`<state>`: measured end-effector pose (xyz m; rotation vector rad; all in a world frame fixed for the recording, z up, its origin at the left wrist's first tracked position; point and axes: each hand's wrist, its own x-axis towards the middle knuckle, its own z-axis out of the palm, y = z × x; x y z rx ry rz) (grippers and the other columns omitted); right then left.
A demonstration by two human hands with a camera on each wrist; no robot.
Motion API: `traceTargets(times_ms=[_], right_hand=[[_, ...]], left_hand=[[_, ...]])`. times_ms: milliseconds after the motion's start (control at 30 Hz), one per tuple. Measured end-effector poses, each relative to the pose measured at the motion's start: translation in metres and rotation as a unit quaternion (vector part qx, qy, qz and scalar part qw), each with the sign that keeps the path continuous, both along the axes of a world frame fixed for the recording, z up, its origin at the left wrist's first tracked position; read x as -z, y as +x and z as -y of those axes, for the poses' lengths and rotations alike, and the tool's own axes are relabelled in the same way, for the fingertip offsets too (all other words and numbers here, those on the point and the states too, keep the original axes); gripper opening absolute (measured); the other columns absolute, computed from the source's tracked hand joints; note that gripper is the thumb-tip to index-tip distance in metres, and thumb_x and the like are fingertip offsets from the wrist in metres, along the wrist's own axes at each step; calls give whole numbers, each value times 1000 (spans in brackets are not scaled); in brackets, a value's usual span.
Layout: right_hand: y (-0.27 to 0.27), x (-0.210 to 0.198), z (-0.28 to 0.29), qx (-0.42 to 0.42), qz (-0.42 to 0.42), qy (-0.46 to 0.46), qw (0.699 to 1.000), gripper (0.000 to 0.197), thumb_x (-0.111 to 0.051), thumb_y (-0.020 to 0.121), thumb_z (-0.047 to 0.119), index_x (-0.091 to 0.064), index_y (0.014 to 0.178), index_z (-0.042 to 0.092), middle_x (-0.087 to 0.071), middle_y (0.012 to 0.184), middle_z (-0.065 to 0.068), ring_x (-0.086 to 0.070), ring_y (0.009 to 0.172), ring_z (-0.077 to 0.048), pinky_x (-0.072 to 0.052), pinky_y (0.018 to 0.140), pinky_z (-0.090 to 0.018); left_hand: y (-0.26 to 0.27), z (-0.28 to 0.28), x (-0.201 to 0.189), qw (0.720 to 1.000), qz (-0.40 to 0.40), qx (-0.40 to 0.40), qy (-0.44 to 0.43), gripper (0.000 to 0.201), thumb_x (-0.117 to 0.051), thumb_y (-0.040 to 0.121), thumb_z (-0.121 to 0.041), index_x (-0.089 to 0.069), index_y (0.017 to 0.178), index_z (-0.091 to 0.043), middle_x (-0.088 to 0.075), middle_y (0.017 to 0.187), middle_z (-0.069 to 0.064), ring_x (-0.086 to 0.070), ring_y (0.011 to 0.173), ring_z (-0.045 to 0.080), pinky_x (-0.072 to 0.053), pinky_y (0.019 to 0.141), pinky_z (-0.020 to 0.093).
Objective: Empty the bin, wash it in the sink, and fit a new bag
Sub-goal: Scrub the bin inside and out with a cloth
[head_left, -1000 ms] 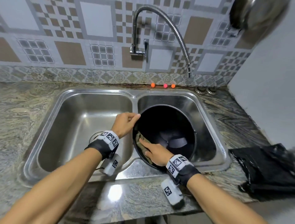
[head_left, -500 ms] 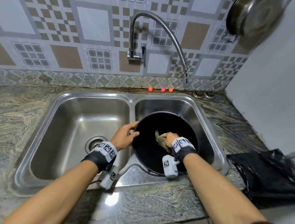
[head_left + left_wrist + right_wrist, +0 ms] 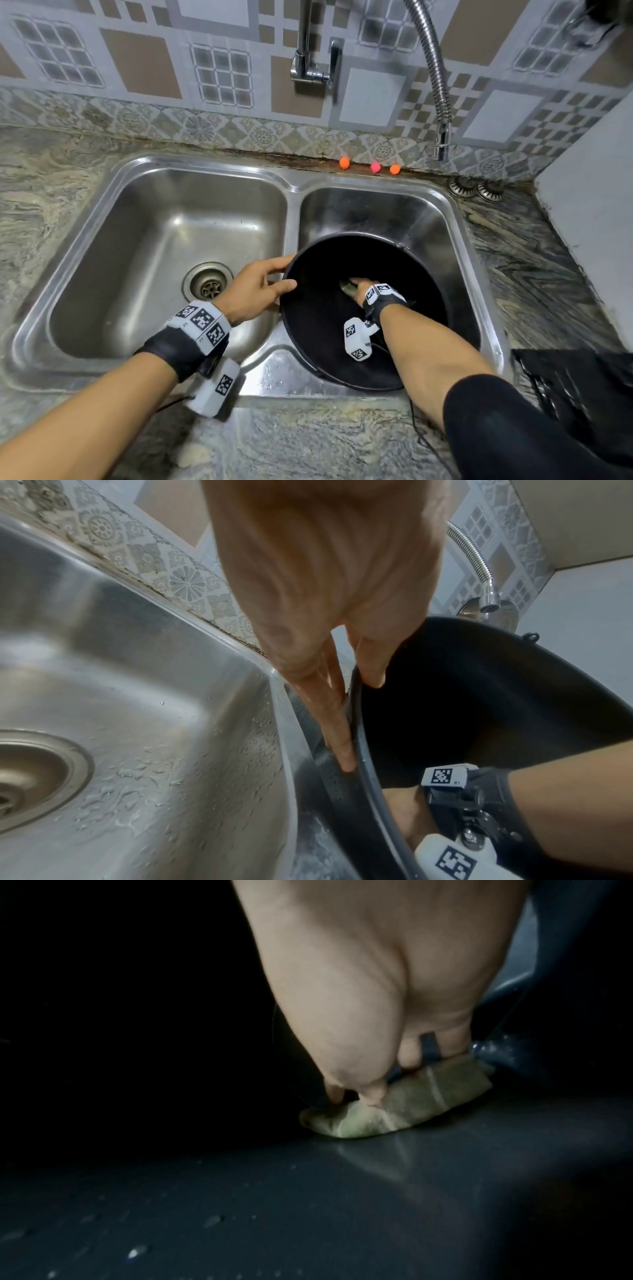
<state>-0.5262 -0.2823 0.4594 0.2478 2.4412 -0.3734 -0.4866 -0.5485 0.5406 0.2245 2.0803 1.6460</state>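
Note:
A black bin [image 3: 424, 270] stands tilted toward me in the right basin of the steel sink [image 3: 291, 192]. My left hand [image 3: 284, 270] grips its left rim, thumb inside and fingers outside, as the left wrist view shows for the hand [image 3: 356, 696] and the rim [image 3: 363, 750]. My right hand [image 3: 356, 287] reaches deep inside the bin and holds an olive-green cloth [image 3: 346, 287]. In the right wrist view its fingertips [image 3: 371, 1096] press the folded cloth [image 3: 411, 1104] onto the wet dark inner surface [image 3: 308, 1204].
The flexible tap spout [image 3: 442, 150] hangs over the back of the right basin. The left basin holds only its drain [image 3: 209, 286]. A black bag [image 3: 582, 387] lies on the counter at right. Three small coloured balls [image 3: 375, 167] sit behind the sink. A wall [image 3: 589, 205] closes the right side.
My right hand has moved with the cloth from the bin's near inner wall down deep into it. My left hand has stayed on the rim. The view has come closer.

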Motion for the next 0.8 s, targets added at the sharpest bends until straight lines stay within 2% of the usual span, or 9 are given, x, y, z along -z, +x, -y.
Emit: traceTargets(times_ms=[100,167,233,300,400,533,633,700,800], right_hand=[[4,-2,4,-29,-18,-10,999,53,-33,99,59,-44,145,35,-42,154,0,-43,138,-24,-31,113,-31],[8,-5,15,-49,-31,8,998,49,-31,103,52,-51,142,30,-49,148,-1,-49,133,-25,-36,109,-30],[13,-16,30,-55,-42,15,997,47,-30,104,46,-56,137,25,-55,142,-5,-55,126,-29,-41,105,-32],[21,-29,45,-48,-46,-3,998,42,-38,103,41,-58,135,22,-59,137,-8,-57,121,-32,-44,102,-33],[42,-47,64,-4,-46,-71,996,44,-54,96,37,-52,140,34,-61,133,-7,-61,117,-34,-47,102,-40],[92,-59,81,-58,-121,-89,987,51,-53,94,41,-41,143,46,-55,143,-2,-49,130,-32,-38,110,-38],[128,-71,87,-136,-168,-105,971,51,-46,98,40,-32,146,51,-41,152,18,-47,134,-24,-37,109,-47],[143,-73,82,-160,-139,-87,973,50,-38,100,42,-23,145,58,-31,155,25,-45,133,-25,-36,109,-50],[146,-73,64,-186,-59,-53,979,48,-34,100,45,-17,140,68,-28,156,26,-43,129,-28,-34,111,-47]], left_hand=[[2,0,-2,1000,1,-4,4,50,-56,97,-6,-52,141,-30,-70,120,-5,-73,95,17,-62,72,36],[5,3,-2,1000,8,-18,10,49,-56,97,-4,-53,140,-29,-71,118,-3,-73,97,19,-62,74,40],[8,4,-3,1000,10,-22,12,49,-55,97,-3,-54,139,-29,-71,118,-3,-73,97,19,-62,73,40],[10,5,-4,1000,4,-21,12,49,-55,97,-3,-55,137,-30,-71,118,-4,-73,94,16,-61,68,34],[11,6,-4,1000,-4,-22,17,48,-56,96,-3,-57,135,-31,-69,118,-4,-73,89,13,-60,65,31],[18,10,-1,1000,-23,-13,4,45,-57,96,-6,-59,133,-31,-71,114,0,-73,88,18,-60,66,34],[11,12,-5,1000,-11,0,-1,42,-61,93,-2,-63,126,-27,-69,115,8,-72,94,26,-62,71,40],[0,15,-13,999,5,21,-25,38,-65,90,-1,-66,120,-25,-68,117,10,-71,98,28,-61,77,44],[-15,15,-33,996,-25,50,-75,46,-68,90,-15,-60,132,-31,-63,123,1,-68,103,23,-61,77,45]])
